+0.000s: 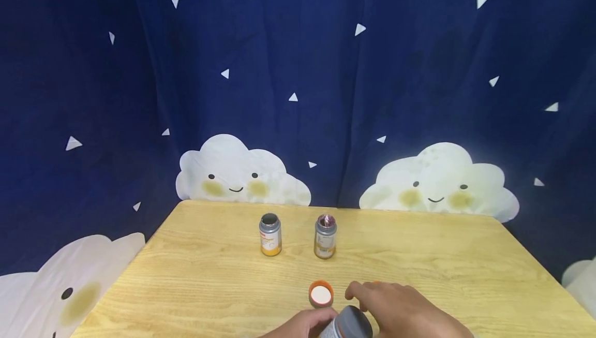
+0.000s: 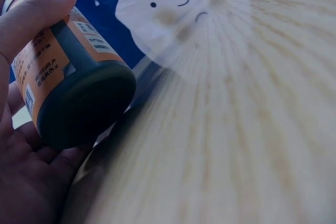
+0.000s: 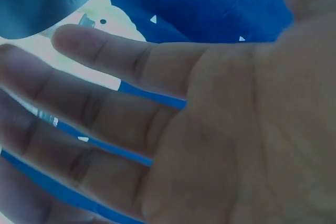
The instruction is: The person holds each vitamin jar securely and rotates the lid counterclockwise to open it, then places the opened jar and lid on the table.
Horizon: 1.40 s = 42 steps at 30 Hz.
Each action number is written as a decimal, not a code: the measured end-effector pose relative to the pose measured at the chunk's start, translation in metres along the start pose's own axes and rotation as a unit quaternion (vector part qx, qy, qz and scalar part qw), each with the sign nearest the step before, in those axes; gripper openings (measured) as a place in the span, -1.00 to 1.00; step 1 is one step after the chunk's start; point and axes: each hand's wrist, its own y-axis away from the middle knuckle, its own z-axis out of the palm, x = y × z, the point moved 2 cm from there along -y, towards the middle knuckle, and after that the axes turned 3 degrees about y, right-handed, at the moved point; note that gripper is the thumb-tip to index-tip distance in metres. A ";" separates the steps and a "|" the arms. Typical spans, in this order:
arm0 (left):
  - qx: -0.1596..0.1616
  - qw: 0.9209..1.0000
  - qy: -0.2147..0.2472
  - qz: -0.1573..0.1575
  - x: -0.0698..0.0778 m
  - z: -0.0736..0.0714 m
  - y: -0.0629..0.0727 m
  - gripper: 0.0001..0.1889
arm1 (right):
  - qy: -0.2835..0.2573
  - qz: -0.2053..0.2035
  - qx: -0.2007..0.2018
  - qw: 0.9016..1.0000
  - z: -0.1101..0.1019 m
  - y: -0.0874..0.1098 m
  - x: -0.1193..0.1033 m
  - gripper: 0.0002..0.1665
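My left hand grips a small grey pill bottle with an orange and white label, thumb over its side. The bottle is tilted, its dark base nearest the left wrist camera. At its other end is a grey cap, with raised marks visible in the right wrist view. My right hand is beside the cap with fingers extended, holding nothing; whether a fingertip touches the cap I cannot tell. A loose cap, orange with a white liner, lies inside-up just beyond the left hand.
Two uncapped grey bottles stand upright farther back, one on the left and one on the right with shiny foil at its mouth. An orange edge peeks out behind the right hand. Beyond the wooden table hangs a blue curtain.
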 end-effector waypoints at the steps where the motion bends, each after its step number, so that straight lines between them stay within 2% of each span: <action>1: 0.003 1.000 -0.004 -0.001 -0.001 0.001 0.000 -0.52 | 0.001 0.004 -0.003 1.000 0.001 -0.001 0.000 -0.38; 6: 0.014 1.000 -0.025 -0.011 -0.001 0.004 0.002 -0.58 | 0.014 0.007 0.012 1.000 0.007 -0.005 -0.004 -0.47; 11: 0.007 1.000 -0.025 0.006 0.000 0.004 0.002 -0.62 | 0.022 0.007 0.039 0.999 0.010 -0.006 -0.010 -0.43; 14: -0.005 1.000 -0.015 0.018 0.000 0.004 0.002 -0.60 | 0.032 0.012 0.039 0.999 0.010 -0.006 -0.011 -0.42; 19: 0.000 1.000 -0.010 -0.002 -0.002 0.004 0.003 -0.60 | 0.023 0.022 0.010 0.999 0.011 -0.008 -0.009 -0.49; 23: 0.004 1.000 -0.023 0.004 -0.002 0.003 0.001 -0.61 | 0.009 0.008 -0.011 1.000 0.011 -0.009 -0.008 -0.61; 27: -0.003 1.000 -0.019 0.015 -0.002 0.001 0.000 -0.58 | 0.000 -0.018 -0.005 1.000 0.010 -0.009 -0.007 -0.67; 31: -0.002 1.000 -0.022 0.011 -0.002 0.000 0.000 -0.57 | -0.004 -0.045 0.003 0.999 0.009 -0.009 -0.007 -0.64; 42: 0.009 0.998 -0.054 0.017 -0.001 -0.001 -0.001 -0.62 | 0.016 -0.074 0.011 0.997 0.010 -0.010 -0.004 -0.58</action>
